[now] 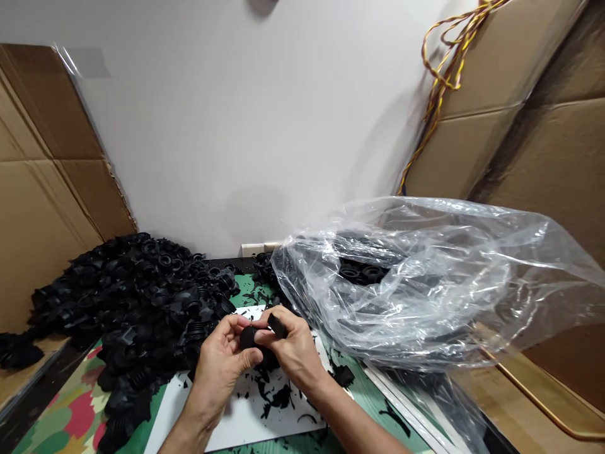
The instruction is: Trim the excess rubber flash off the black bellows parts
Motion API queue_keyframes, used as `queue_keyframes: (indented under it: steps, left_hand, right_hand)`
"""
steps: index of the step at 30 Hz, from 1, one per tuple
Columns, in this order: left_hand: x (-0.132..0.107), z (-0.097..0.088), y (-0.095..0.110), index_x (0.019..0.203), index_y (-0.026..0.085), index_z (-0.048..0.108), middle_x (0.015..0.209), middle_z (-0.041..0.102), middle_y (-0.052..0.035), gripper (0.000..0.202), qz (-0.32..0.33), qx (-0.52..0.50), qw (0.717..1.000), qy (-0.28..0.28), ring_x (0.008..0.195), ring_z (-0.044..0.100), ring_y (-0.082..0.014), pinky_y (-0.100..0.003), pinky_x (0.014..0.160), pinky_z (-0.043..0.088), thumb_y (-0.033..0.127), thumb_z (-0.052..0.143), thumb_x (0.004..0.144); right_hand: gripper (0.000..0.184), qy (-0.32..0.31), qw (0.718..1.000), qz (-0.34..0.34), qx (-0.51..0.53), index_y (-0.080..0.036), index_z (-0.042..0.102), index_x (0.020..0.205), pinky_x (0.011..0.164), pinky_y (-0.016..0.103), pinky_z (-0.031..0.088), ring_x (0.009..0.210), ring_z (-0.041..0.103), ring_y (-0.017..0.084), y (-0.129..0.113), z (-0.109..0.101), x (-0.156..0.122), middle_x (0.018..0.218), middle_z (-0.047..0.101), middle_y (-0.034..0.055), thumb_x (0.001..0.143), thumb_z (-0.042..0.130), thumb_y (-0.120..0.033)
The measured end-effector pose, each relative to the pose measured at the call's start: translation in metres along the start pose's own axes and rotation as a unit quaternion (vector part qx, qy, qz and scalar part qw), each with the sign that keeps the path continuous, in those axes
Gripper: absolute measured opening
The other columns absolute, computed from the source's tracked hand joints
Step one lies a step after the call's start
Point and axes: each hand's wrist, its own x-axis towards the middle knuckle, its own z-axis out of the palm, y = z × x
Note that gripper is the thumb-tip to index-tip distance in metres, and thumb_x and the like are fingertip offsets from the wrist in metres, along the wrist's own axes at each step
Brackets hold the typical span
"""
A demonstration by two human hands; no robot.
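My left hand [222, 362] grips a round black rubber part [248, 338], with the thumb pressed on its domed end. My right hand [293, 347] is close against it, and its fingers pinch a small black rubber piece [276, 326] at the top of the part. I cannot tell whether that piece is still joined to the part. Below both hands lies a white board [236, 419] scattered with black rubber scraps [276, 398]. To the left, a large heap of black ribbed rubber parts [142, 302] touches the board's edge.
A clear plastic bag [401, 284] with black rubber parts inside lies to the right. Cardboard sheets [515, 132] line both sides, and yellow-brown cables [439, 82] hang at upper right. A white wall with a socket [253, 250] stands behind. A floral green mat [70, 410] lies underneath.
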Motion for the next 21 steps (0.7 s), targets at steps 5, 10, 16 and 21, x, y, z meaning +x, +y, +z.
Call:
queue_keyframes:
  steps: [5,10,16,21]
  left_hand:
    - [-0.001,-0.001,-0.002,0.081,0.015,0.067,0.062,0.061,0.0034,0.044,-0.083,-0.061,0.995,0.019,0.044,0.051,-0.0053,-0.013,0.038,0.031,0.037,0.088,0.048]
    - [0.000,-0.001,-0.005,0.079,0.013,0.068,0.060,0.066,-0.0005,0.045,-0.104,-0.087,0.990,0.038,0.045,0.049,-0.0057,-0.015,0.040,0.033,0.033,0.089,0.044]
    - [-0.001,0.003,-0.005,0.077,0.016,0.068,0.054,0.060,0.0031,0.043,-0.080,0.001,0.996,0.025,0.037,0.040,-0.0045,-0.014,0.034,0.023,0.043,0.084,0.048]
    - [0.003,0.001,-0.010,0.070,0.019,0.067,0.039,0.037,0.0102,0.038,-0.043,0.059,0.996,0.052,0.032,0.031,-0.0053,-0.016,0.033,0.020,0.048,0.080,0.051]
  right_hand:
    - [0.009,0.020,0.997,-0.062,-0.034,-0.020,0.065,0.067,0.067,0.027,0.045,0.071,0.058,0.016,0.003,0.002,-0.003,0.075,0.062,0.0020,0.072,0.060,-0.015]
    - [0.008,0.009,0.999,-0.038,-0.022,-0.020,0.060,0.064,0.065,0.026,0.044,0.069,0.055,0.015,0.005,0.010,-0.004,0.074,0.058,0.0008,0.071,0.065,-0.020]
    - [0.033,0.050,0.996,-0.048,-0.064,-0.020,0.043,0.049,0.053,0.023,0.032,0.057,0.041,0.011,0.016,0.009,0.003,0.060,0.042,-0.0044,0.071,0.066,-0.028]
    - [0.025,0.012,0.997,-0.049,-0.061,-0.020,0.044,0.050,0.056,0.024,0.032,0.057,0.042,0.012,0.014,0.004,0.014,0.059,0.045,-0.0038,0.067,0.061,-0.026]
